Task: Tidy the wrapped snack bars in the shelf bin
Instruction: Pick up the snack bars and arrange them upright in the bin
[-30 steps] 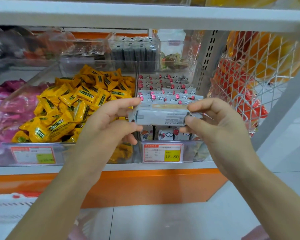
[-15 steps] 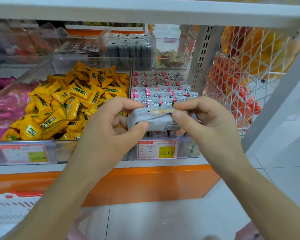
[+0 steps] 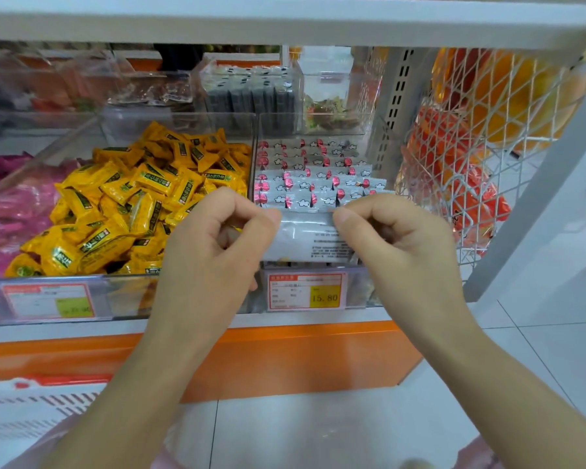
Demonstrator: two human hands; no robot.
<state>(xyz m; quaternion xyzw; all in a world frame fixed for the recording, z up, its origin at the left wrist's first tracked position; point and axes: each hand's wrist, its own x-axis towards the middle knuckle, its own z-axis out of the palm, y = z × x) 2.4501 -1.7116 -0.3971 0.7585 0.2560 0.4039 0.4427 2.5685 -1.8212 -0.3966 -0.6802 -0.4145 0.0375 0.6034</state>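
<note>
A clear shelf bin point(image 3: 359, 286) holds rows of silver-wrapped snack bars point(image 3: 313, 179) with red and white cloud print, lined up front to back. I hold one silver snack bar point(image 3: 305, 236) between both hands at the bin's front edge, its printed back side facing me. My left hand point(image 3: 217, 245) pinches its left end with thumb and forefinger. My right hand point(image 3: 396, 245) pinches its right end the same way. The bar lies level, just above the front row.
A bin of yellow wrapped candies point(image 3: 139, 198) sits to the left, pink packets point(image 3: 11, 211) farther left. A white wire basket point(image 3: 487, 137) with orange packs hangs on the right. A price tag point(image 3: 307, 292) reads 15.80. More clear boxes point(image 3: 251, 93) stand behind.
Both hands have moved forward and down toward the bin's front with the bar. The bar has turned so its printed back faces me, and my fingers have closed tighter on its ends.
</note>
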